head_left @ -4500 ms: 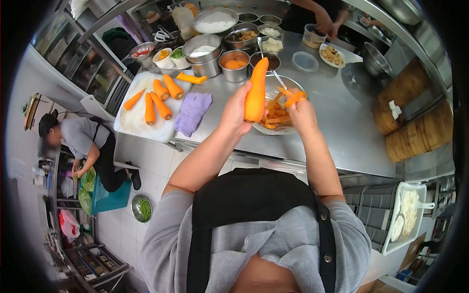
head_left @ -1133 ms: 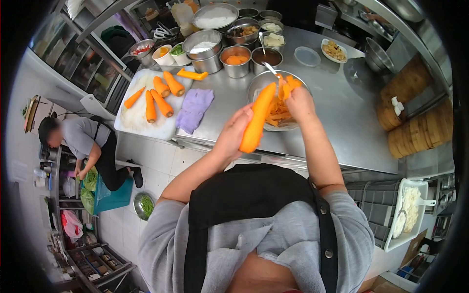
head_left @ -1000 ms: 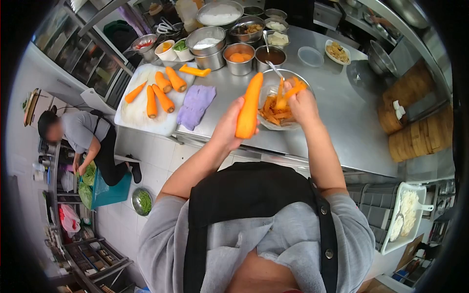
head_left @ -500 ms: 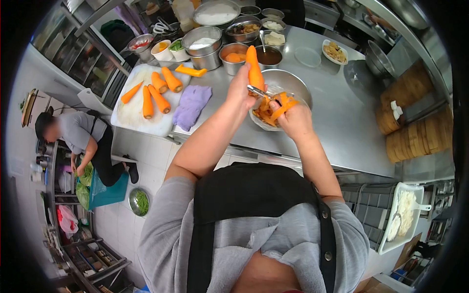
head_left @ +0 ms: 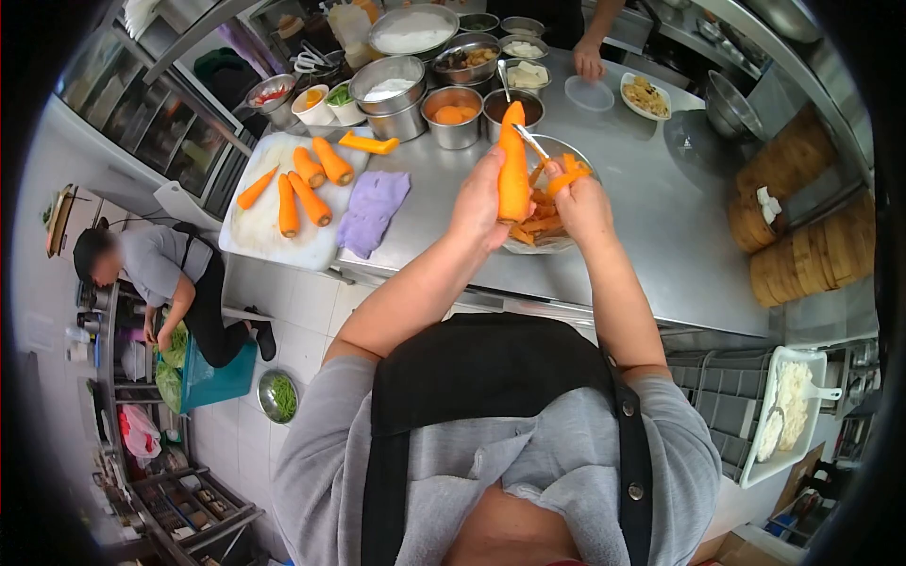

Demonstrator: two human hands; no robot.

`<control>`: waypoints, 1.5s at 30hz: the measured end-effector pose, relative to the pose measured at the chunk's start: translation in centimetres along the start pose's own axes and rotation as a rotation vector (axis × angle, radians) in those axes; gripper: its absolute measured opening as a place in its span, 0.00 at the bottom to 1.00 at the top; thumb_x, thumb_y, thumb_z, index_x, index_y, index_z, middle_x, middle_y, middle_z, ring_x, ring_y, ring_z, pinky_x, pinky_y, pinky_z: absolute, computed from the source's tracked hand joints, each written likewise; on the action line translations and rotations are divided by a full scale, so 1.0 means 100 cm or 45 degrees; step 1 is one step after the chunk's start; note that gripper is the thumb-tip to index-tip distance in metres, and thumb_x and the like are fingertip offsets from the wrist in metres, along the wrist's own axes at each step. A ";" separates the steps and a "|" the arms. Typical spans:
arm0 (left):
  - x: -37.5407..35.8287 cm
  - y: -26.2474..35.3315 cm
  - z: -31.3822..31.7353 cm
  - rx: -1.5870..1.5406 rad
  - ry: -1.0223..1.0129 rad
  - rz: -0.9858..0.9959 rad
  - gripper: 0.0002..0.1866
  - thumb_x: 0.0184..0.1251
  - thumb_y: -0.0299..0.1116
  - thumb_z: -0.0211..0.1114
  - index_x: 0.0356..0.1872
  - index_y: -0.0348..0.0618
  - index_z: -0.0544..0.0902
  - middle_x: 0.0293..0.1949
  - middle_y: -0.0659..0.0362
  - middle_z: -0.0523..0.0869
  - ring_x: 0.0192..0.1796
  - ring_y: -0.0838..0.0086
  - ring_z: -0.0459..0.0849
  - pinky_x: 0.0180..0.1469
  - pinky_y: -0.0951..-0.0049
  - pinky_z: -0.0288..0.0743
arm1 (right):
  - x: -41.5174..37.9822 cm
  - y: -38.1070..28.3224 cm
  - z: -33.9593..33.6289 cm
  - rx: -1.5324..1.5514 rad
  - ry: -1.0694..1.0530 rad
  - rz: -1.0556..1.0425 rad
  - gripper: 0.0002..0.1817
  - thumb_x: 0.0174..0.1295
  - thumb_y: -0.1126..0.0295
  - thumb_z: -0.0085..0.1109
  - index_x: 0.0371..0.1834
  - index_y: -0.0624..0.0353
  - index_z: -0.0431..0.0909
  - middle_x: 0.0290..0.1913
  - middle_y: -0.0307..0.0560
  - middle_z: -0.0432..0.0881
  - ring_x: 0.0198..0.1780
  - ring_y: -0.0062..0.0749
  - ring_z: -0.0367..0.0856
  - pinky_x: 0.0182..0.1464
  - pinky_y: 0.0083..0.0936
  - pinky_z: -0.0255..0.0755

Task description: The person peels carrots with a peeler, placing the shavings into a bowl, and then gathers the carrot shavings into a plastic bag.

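Observation:
A peeled-looking orange carrot (head_left: 513, 174) stands nearly upright in my left hand (head_left: 478, 203), its narrow end pointing away from me. My right hand (head_left: 583, 206) is closed around a metal peeler (head_left: 534, 143), whose head lies against the upper part of the carrot. Curled strips of carrot peel (head_left: 569, 175) hang over my right fingers. Below both hands is a metal bowl (head_left: 578, 156), with more peel inside it, partly hidden by my hands and the carrot.
Several carrots (head_left: 310, 200) lie on a white cutting board (head_left: 247, 215), beside a purple cloth (head_left: 374, 212) and a yellow-orange peeler-like piece (head_left: 368, 142). Ingredient pots (head_left: 453, 132) line the back. A co-worker's hand (head_left: 590, 61) touches a clear lid (head_left: 587, 92). Bamboo steamers (head_left: 812, 259) stand right.
The peeler has moved from the carrot's lower part up to near its tip. My left hand sits slightly lower with the carrot. A co-worker's hand has appeared at the clear lid.

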State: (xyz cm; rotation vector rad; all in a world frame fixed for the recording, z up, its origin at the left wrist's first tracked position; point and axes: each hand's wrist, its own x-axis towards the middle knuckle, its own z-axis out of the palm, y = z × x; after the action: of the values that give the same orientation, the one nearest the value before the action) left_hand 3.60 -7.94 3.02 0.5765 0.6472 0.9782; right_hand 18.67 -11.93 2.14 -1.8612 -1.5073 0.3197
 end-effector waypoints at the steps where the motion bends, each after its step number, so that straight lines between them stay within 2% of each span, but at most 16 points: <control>1: -0.002 0.001 0.001 -0.023 -0.006 -0.001 0.19 0.73 0.49 0.49 0.51 0.45 0.71 0.35 0.58 0.76 0.31 0.70 0.78 0.28 0.68 0.77 | -0.003 -0.001 -0.002 0.075 0.019 -0.042 0.24 0.69 0.48 0.41 0.40 0.54 0.81 0.34 0.56 0.82 0.39 0.54 0.80 0.41 0.44 0.71; 5: 0.016 0.015 -0.013 -0.036 0.044 0.009 0.20 0.72 0.50 0.51 0.49 0.44 0.73 0.37 0.56 0.79 0.36 0.69 0.79 0.34 0.66 0.76 | -0.018 -0.008 -0.001 0.147 -0.018 -0.209 0.22 0.69 0.49 0.43 0.41 0.53 0.80 0.34 0.54 0.82 0.38 0.53 0.79 0.40 0.43 0.71; 7: 0.025 0.014 -0.018 -0.011 0.071 0.106 0.21 0.71 0.51 0.52 0.49 0.44 0.74 0.37 0.56 0.79 0.36 0.68 0.79 0.36 0.64 0.76 | -0.024 -0.008 0.002 0.152 -0.056 -0.348 0.21 0.69 0.50 0.44 0.39 0.53 0.81 0.32 0.53 0.82 0.36 0.53 0.79 0.39 0.43 0.71; 13: 0.026 0.014 -0.021 0.057 0.056 0.161 0.21 0.70 0.51 0.54 0.50 0.43 0.74 0.37 0.56 0.80 0.37 0.67 0.79 0.37 0.63 0.76 | -0.029 -0.013 0.000 -0.077 -0.053 -0.383 0.21 0.68 0.49 0.45 0.36 0.53 0.82 0.28 0.52 0.82 0.30 0.53 0.79 0.34 0.44 0.71; 18: 0.001 0.024 -0.018 0.088 0.062 0.108 0.22 0.70 0.50 0.53 0.52 0.42 0.72 0.37 0.55 0.80 0.35 0.68 0.79 0.34 0.66 0.77 | -0.028 -0.017 0.009 0.004 -0.101 -0.281 0.23 0.69 0.48 0.43 0.38 0.54 0.81 0.31 0.53 0.83 0.33 0.53 0.80 0.36 0.43 0.71; 22: -0.018 0.006 -0.027 0.103 -0.142 -0.062 0.23 0.71 0.49 0.52 0.56 0.43 0.70 0.36 0.56 0.79 0.32 0.70 0.79 0.27 0.70 0.76 | -0.006 -0.004 0.012 -0.141 -0.052 -0.185 0.23 0.69 0.46 0.42 0.41 0.51 0.80 0.33 0.53 0.83 0.36 0.53 0.80 0.38 0.44 0.71; 25: -0.036 0.000 -0.023 0.182 -0.147 -0.054 0.23 0.71 0.49 0.52 0.57 0.44 0.70 0.37 0.57 0.79 0.33 0.71 0.79 0.28 0.70 0.77 | 0.002 -0.007 0.003 0.087 -0.019 -0.139 0.22 0.69 0.46 0.40 0.42 0.51 0.79 0.33 0.53 0.82 0.39 0.54 0.80 0.41 0.44 0.71; 31: -0.062 0.003 -0.031 0.304 -0.226 -0.085 0.23 0.70 0.51 0.53 0.57 0.46 0.70 0.42 0.57 0.77 0.35 0.71 0.80 0.31 0.69 0.79 | 0.016 0.001 -0.001 0.191 -0.062 -0.081 0.21 0.70 0.49 0.38 0.43 0.51 0.77 0.35 0.55 0.81 0.41 0.55 0.78 0.42 0.42 0.70; 34: -0.043 0.013 -0.035 0.032 -0.045 -0.098 0.23 0.67 0.49 0.57 0.55 0.46 0.70 0.42 0.57 0.76 0.38 0.69 0.81 0.34 0.67 0.81 | 0.015 0.016 0.018 0.221 0.045 -0.209 0.20 0.70 0.50 0.40 0.44 0.52 0.77 0.35 0.58 0.81 0.39 0.56 0.78 0.42 0.42 0.70; 36: -0.009 0.005 -0.055 -0.117 -0.168 0.041 0.22 0.64 0.47 0.61 0.54 0.46 0.71 0.42 0.57 0.76 0.40 0.67 0.82 0.37 0.63 0.83 | 0.007 0.004 0.018 0.300 0.003 -0.153 0.21 0.70 0.54 0.43 0.45 0.60 0.77 0.36 0.59 0.80 0.40 0.51 0.79 0.43 0.38 0.70; 37: 0.008 0.006 -0.061 -0.148 -0.218 0.046 0.22 0.64 0.45 0.63 0.54 0.46 0.70 0.40 0.56 0.76 0.39 0.67 0.81 0.39 0.59 0.84 | 0.009 0.016 0.027 0.321 0.011 -0.326 0.18 0.70 0.58 0.44 0.45 0.63 0.77 0.38 0.58 0.81 0.42 0.49 0.79 0.45 0.36 0.71; 38: 0.018 0.006 -0.057 -0.233 -0.127 0.047 0.22 0.63 0.45 0.63 0.53 0.45 0.71 0.39 0.57 0.76 0.37 0.68 0.80 0.40 0.57 0.84 | 0.008 0.019 0.033 0.303 0.046 -0.393 0.17 0.70 0.61 0.46 0.44 0.64 0.77 0.38 0.57 0.81 0.43 0.46 0.79 0.46 0.36 0.71; 39: 0.019 0.012 -0.047 -0.257 -0.061 0.057 0.18 0.65 0.43 0.61 0.50 0.44 0.73 0.37 0.58 0.78 0.34 0.70 0.79 0.36 0.61 0.81 | 0.002 0.013 0.030 0.319 -0.008 -0.356 0.17 0.70 0.60 0.46 0.44 0.64 0.77 0.37 0.57 0.81 0.41 0.46 0.79 0.46 0.36 0.71; 41: 0.047 0.007 -0.041 -0.244 -0.043 0.238 0.14 0.66 0.41 0.58 0.47 0.43 0.75 0.35 0.59 0.79 0.33 0.73 0.78 0.33 0.66 0.76 | -0.002 0.015 0.028 0.192 -0.030 -0.334 0.17 0.70 0.60 0.46 0.42 0.65 0.77 0.37 0.56 0.81 0.41 0.45 0.78 0.46 0.35 0.70; 43: 0.048 0.014 -0.026 -0.265 0.051 0.280 0.12 0.67 0.39 0.56 0.46 0.43 0.76 0.33 0.60 0.79 0.34 0.74 0.78 0.32 0.69 0.72 | -0.007 0.006 0.024 0.234 -0.084 -0.333 0.17 0.71 0.60 0.45 0.42 0.65 0.76 0.36 0.56 0.80 0.40 0.44 0.78 0.45 0.34 0.70; 45: 0.050 0.016 -0.024 -0.274 0.039 0.267 0.15 0.68 0.39 0.57 0.50 0.43 0.74 0.36 0.59 0.79 0.35 0.73 0.78 0.35 0.69 0.74 | -0.010 0.008 0.023 0.293 -0.101 -0.323 0.18 0.72 0.60 0.44 0.40 0.65 0.75 0.34 0.54 0.79 0.37 0.42 0.76 0.43 0.33 0.69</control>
State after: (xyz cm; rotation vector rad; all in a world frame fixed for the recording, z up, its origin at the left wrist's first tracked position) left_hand 3.04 -2.48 1.37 0.4452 0.5072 1.2386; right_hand 17.61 -12.06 -0.26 -1.4760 -1.6631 0.4311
